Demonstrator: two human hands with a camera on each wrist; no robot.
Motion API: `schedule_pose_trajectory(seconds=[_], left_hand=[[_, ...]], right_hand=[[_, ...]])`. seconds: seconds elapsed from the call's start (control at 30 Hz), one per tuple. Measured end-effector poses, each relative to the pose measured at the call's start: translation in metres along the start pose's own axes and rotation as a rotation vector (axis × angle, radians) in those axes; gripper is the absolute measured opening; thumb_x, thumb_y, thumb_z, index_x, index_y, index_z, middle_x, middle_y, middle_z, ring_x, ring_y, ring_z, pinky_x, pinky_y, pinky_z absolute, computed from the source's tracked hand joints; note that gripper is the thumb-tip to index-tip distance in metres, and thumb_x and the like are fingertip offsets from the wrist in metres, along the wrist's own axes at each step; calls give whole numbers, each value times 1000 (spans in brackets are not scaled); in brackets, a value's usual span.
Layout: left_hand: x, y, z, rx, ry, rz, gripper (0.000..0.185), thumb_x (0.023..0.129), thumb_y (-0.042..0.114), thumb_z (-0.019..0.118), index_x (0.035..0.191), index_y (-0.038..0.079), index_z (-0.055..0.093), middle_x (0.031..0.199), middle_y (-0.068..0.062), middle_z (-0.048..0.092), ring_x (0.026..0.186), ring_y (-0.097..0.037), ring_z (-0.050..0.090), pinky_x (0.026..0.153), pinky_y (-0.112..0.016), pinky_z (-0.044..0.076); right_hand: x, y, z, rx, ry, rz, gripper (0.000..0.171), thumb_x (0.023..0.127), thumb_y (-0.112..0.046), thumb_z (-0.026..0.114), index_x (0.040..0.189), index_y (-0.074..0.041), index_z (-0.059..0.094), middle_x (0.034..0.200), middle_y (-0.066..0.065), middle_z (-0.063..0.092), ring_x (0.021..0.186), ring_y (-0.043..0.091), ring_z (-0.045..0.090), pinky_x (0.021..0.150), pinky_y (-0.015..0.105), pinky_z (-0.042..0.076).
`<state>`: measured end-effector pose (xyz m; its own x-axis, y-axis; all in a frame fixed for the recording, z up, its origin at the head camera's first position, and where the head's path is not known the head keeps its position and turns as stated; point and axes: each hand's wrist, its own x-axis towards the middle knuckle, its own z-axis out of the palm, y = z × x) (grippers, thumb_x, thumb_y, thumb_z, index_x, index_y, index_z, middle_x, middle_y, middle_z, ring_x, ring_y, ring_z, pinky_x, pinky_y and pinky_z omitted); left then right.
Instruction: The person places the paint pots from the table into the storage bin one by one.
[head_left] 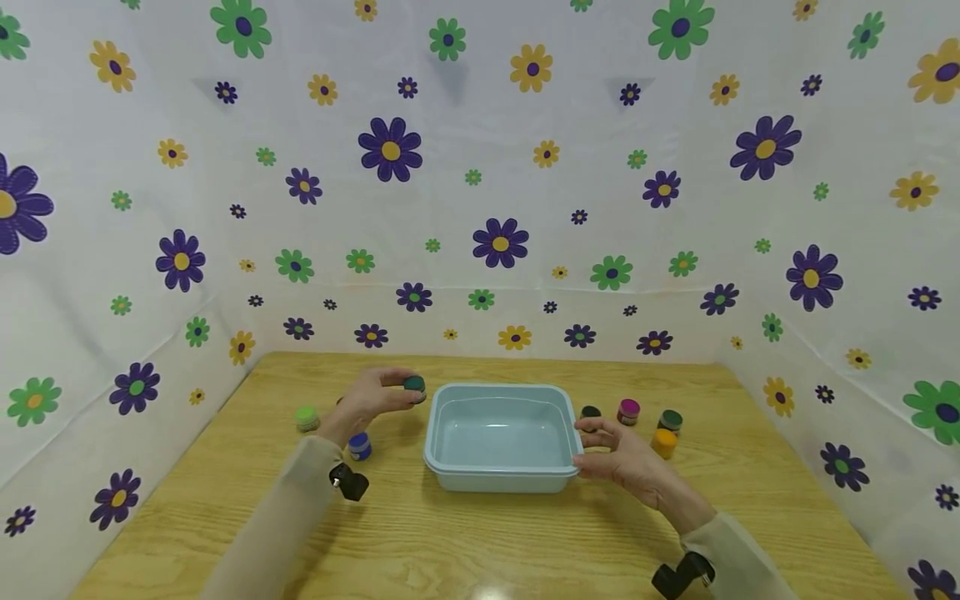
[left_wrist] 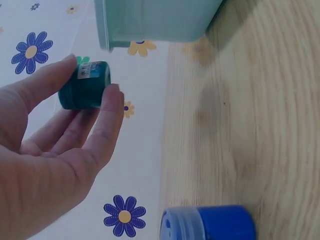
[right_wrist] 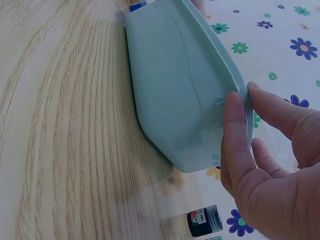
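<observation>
My left hand (head_left: 367,400) pinches a small dark green paint jar (head_left: 414,385) between thumb and fingertips, off the left side of a light blue plastic basin (head_left: 501,482). In the left wrist view this green jar (left_wrist: 82,92) is lifted clear of the wooden table, a label showing on its side. My right hand (head_left: 630,462) holds the basin's right rim; in the right wrist view its thumb and fingers lie on either side of the rim (right_wrist: 241,86). The basin's inside shows bare, pale blue walls and floor.
Left of the basin stand a light green jar (head_left: 307,418) and a blue jar (head_left: 360,447). To the right are a black-lidded jar (head_left: 590,413), a magenta jar (head_left: 628,411), a dark green jar (head_left: 671,422) and an orange jar (head_left: 663,443). Flower-patterned sheeting (head_left: 450,217) walls the table.
</observation>
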<state>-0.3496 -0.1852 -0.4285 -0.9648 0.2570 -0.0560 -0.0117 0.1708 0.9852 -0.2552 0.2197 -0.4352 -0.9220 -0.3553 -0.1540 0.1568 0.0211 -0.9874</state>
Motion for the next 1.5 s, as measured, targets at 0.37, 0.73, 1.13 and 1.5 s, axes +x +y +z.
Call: schedule_pose_trajectory(seconds=[0.37,0.73,1.13,1.5], left_hand=[[6,5,21,-107,68,18,47,75,8,73,118,4,55,116,-17,53,95,-27,60,86,-41,47],[9,19,46,-62,153,97,45,74,17,76,114,12,58,114,-10,54,93,-28,61,85,-39,48],[5,32,86,-10,110,94,42,73,15,76,112,9,60,113,-9,56,90,-22,62,78,-36,52],[4,28,116,85,81,61,40,75,14,74,110,4,57,101,-13,60,78,-20,63,69,-32,54]], right_hand=[[1,0,-5,21,14,-1,61,77,-3,70,127,-1,35,112,22,47,92,26,57,81,44,50],[0,-2,-7,29,32,1,65,76,-2,70,129,-1,33,113,23,47,92,27,58,82,46,48],[-4,-1,-5,39,33,3,68,76,-2,71,131,1,31,114,26,46,89,27,59,81,44,50],[0,1,-2,41,17,13,69,76,-3,71,133,-2,31,110,23,49,88,28,60,81,47,49]])
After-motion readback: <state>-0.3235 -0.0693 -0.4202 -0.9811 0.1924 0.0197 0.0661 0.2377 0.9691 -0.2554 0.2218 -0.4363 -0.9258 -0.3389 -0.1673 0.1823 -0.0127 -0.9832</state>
